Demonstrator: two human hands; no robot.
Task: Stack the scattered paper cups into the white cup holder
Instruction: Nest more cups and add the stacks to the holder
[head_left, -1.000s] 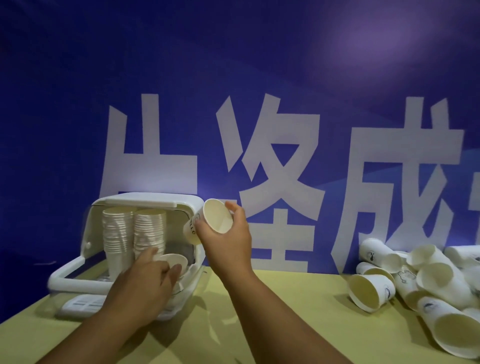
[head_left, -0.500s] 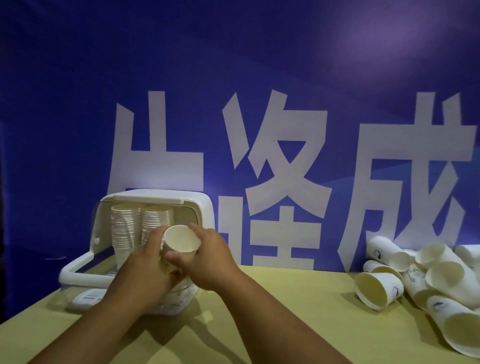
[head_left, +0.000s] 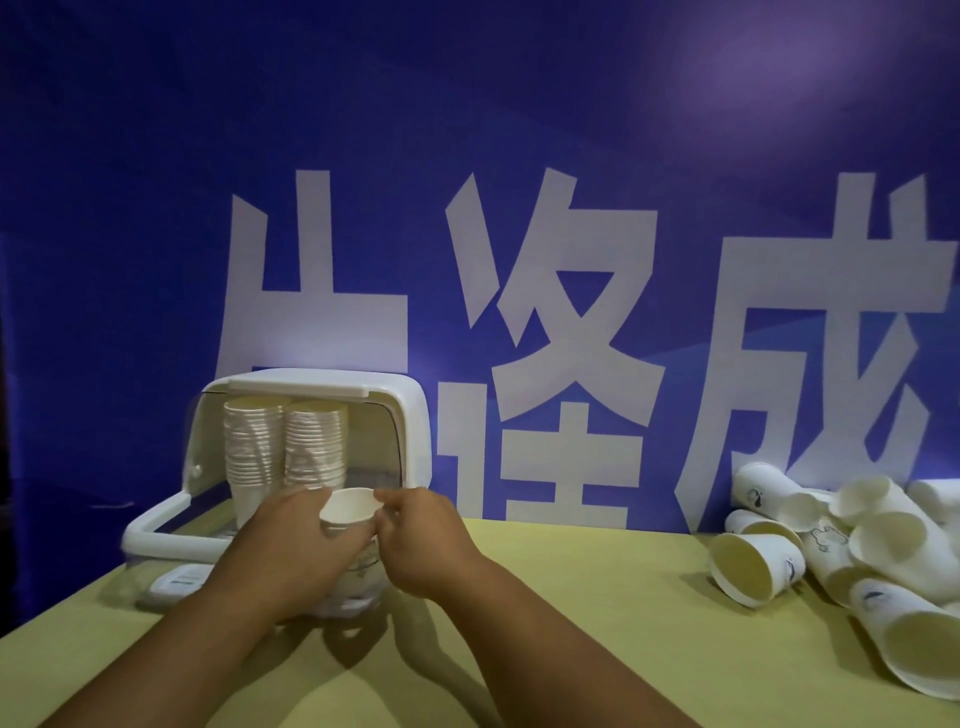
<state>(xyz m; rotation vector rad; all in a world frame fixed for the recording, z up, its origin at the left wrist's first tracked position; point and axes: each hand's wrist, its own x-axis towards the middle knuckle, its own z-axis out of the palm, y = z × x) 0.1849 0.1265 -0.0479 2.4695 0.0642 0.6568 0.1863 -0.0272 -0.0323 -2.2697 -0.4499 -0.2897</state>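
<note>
Paper cup (head_left: 347, 506) now lower (at the holder (head_left: 413, 415)); left hand (head_left: 296, 545), right hand (head_left: 426, 540) grip it.

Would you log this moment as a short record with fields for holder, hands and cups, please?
holder: white plastic cup holder, open, left on the yellow table
stacks: two tall paper-cup stacks inside it
held cup: white paper cup, mouth up, before the stacks
left hand: grips its left side
right hand: pinches its right rim
loose cups: scattered white paper cups tumbled at right
</note>
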